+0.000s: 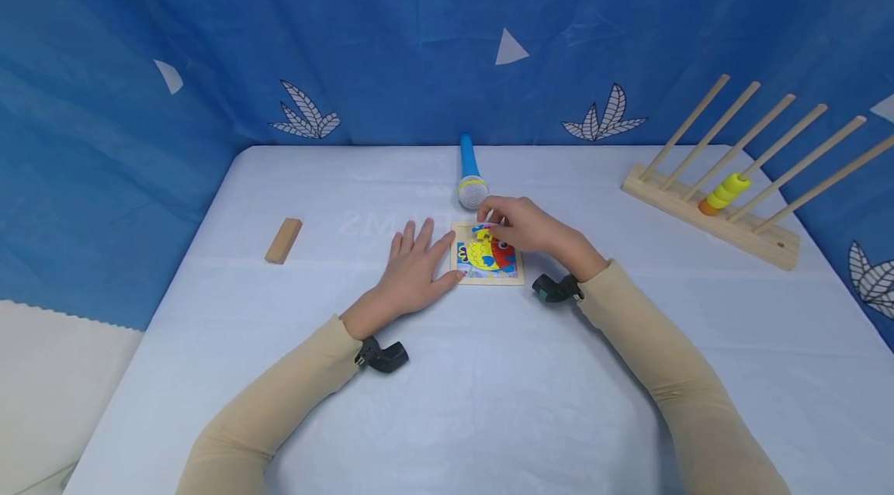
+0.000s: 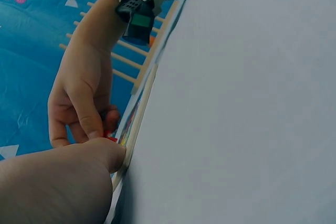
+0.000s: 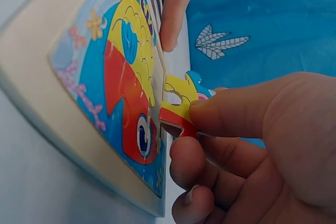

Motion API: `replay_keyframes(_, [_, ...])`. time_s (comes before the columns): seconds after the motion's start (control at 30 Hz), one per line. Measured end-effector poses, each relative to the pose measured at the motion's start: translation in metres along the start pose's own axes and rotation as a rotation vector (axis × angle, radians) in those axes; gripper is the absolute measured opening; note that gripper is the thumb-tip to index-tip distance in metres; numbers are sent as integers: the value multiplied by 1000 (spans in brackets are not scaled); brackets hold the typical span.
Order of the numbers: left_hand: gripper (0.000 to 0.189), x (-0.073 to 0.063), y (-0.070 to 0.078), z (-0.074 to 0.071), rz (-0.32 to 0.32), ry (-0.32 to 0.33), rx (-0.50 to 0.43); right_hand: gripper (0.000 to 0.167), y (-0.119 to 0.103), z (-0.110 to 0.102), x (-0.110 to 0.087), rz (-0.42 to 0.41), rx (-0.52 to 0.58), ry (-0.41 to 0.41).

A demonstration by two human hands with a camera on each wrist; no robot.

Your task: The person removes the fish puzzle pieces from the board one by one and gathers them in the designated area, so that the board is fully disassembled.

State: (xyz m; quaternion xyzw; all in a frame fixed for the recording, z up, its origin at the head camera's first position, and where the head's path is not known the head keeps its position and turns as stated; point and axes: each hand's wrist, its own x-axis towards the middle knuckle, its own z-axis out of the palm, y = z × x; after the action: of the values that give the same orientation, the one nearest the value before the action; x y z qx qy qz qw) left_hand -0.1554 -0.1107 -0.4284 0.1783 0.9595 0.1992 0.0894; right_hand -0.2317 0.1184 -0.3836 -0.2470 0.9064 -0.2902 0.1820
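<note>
A square wooden puzzle board (image 1: 482,280) with a yellow and red fish picture lies on the table in front of the person. My right hand (image 1: 524,225) pinches a yellow, red and blue puzzle piece (image 3: 181,100) between thumb and fingers, just above the board's far part. In the right wrist view the piece is tilted and a bare gap shows in the picture beside it. My left hand (image 1: 414,270) lies flat with fingers spread, its thumb and forefinger touching the board's left edge. The left wrist view shows the left thumb (image 2: 113,153) at that edge.
Beyond the board lies a blue toy microphone (image 1: 471,173). A wooden block (image 1: 283,240) is on the left. At the right stands a wooden peg rack (image 1: 712,219) with slanting rods and yellow and orange beads (image 1: 726,191). A blue curtain (image 1: 419,37) hangs behind the table.
</note>
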Motion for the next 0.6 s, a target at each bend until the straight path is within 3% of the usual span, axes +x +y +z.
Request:
replay_keyframes(0.3, [74, 0, 1, 1, -7, 1, 1, 24, 2, -8, -2, 18, 2, 16])
replay_keyframes(0.6, [75, -1, 1, 1, -10, 1, 2, 27, 17, -28, -19, 83, -13, 103])
